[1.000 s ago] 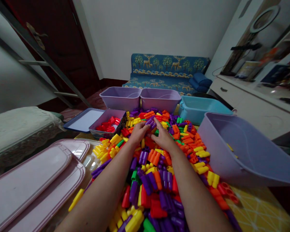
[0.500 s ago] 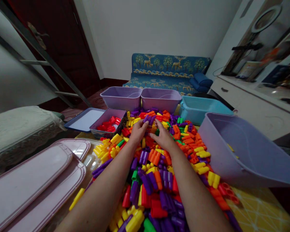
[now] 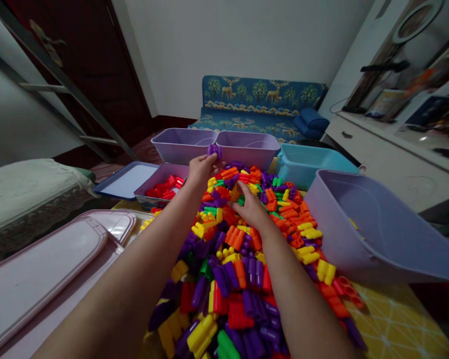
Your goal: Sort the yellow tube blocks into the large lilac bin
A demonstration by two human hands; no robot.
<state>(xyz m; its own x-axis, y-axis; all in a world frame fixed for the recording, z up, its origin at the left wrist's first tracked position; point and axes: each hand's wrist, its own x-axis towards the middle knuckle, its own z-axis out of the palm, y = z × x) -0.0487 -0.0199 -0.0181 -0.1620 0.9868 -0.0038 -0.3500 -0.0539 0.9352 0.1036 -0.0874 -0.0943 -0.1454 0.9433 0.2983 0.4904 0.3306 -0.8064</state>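
Note:
My left hand (image 3: 203, 168) is raised above the far side of the pile, its fingers closed on a purple plastic building block (image 3: 214, 150) in front of the purple bins. Lower and to the right, my right hand (image 3: 250, 204) reaches into the heap of loose building blocks (image 3: 252, 269), thumb and fingers apart. Its fingertips are close to another purple block (image 3: 232, 181) and some orange and yellow ones. Whether they touch any block is hard to see. The heap mixes purple, orange, red, yellow and green pieces.
Two purple bins (image 3: 247, 149) stand behind the pile, beside a turquoise bin (image 3: 314, 167). A large purple bin (image 3: 374, 234) is at the right. Left sits a smaller bin (image 3: 144, 192) with red blocks, beside a blue-rimmed lid (image 3: 129, 180). Pink lids (image 3: 48, 279) lie at the near left.
My left hand has lifted a purple block out of the pile and moved it up and left toward the bins. My right hand has stayed nearly in place over the blocks.

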